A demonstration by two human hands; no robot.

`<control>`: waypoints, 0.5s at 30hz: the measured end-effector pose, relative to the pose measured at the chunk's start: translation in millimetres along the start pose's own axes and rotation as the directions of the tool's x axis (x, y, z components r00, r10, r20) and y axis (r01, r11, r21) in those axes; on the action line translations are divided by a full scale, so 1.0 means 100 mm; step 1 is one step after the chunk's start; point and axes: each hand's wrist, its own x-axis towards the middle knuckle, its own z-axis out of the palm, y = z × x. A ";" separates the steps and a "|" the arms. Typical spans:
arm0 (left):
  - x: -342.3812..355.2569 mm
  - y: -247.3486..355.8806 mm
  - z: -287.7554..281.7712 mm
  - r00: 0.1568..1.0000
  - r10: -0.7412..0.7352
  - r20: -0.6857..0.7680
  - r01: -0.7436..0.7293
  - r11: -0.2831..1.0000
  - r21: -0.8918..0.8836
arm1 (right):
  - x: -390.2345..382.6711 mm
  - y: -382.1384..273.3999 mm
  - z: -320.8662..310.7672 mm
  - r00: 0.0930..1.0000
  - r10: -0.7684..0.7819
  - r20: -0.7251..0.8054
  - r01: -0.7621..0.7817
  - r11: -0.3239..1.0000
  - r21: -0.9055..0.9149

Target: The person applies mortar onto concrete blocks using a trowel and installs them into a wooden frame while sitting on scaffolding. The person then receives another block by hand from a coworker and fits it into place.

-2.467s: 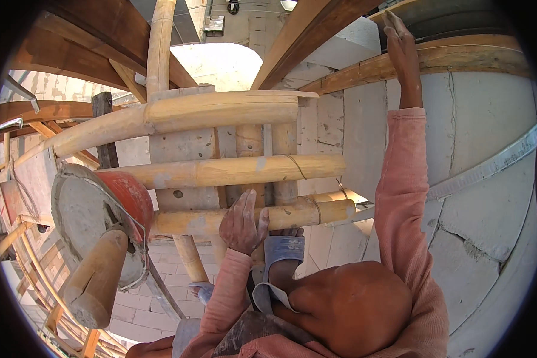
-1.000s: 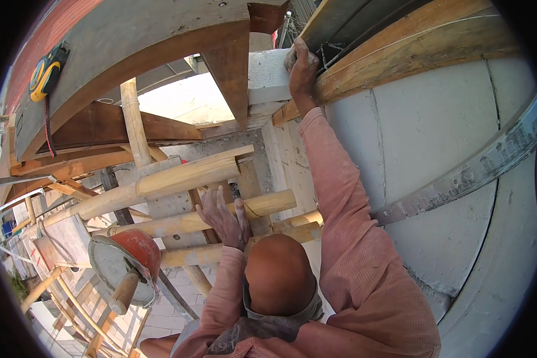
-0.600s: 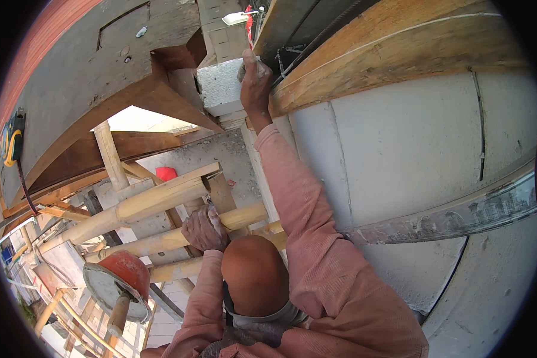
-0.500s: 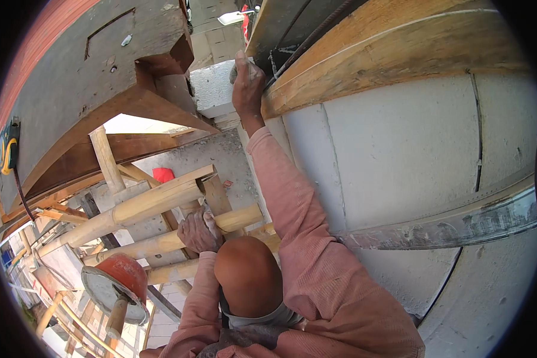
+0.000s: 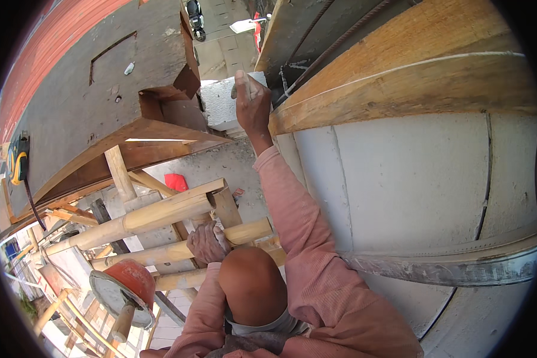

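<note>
Bamboo pole (image 5: 167, 253), left of the pink right sleeve (image 5: 292, 203): left hand (image 5: 209, 243) closed over it, apparently for steadiness. Right hand (image 5: 253, 110): fingers partly folded at the timber beam's (image 5: 388, 95) end, beside a white block (image 5: 221, 101), perhaps bracing; whether it grips anything, cannot tell.

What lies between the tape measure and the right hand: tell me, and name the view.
In the head view, going from the tape measure to the right hand, the big brown board comes first, then the white block.
</note>
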 end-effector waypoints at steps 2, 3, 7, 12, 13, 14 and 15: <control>0.02 0.00 0.02 1.000 -0.019 -0.010 0.019 1.000 0.022 | 0.05 0.05 0.02 0.997 -0.059 0.052 0.063 0.996 -0.070; 0.03 0.00 0.05 1.000 -0.026 -0.011 0.026 0.999 0.030 | 0.06 0.07 0.03 0.997 -0.056 0.057 0.060 0.996 -0.061; 0.05 0.00 0.03 0.999 -0.022 -0.046 0.021 1.000 -0.016 | 0.05 0.01 0.04 0.987 -0.131 0.090 0.143 0.980 -0.140; 0.06 -0.04 -0.01 0.999 -0.035 -0.029 0.036 0.999 0.027 | 0.18 0.07 0.18 0.968 -0.177 0.178 0.215 0.950 -0.226; 0.04 -0.05 -0.02 0.999 -0.050 -0.005 0.050 0.998 0.044 | 0.25 0.06 0.21 0.968 -0.170 0.182 0.209 0.953 -0.218; 0.04 -0.04 -0.04 0.998 -0.060 0.009 0.059 0.996 0.061 | 0.37 0.06 0.25 0.953 -0.200 0.227 0.254 0.936 -0.245; 0.05 -0.04 -0.04 0.998 -0.060 0.009 0.059 0.996 0.068 | 0.51 0.07 0.31 0.936 -0.228 0.270 0.300 0.915 -0.269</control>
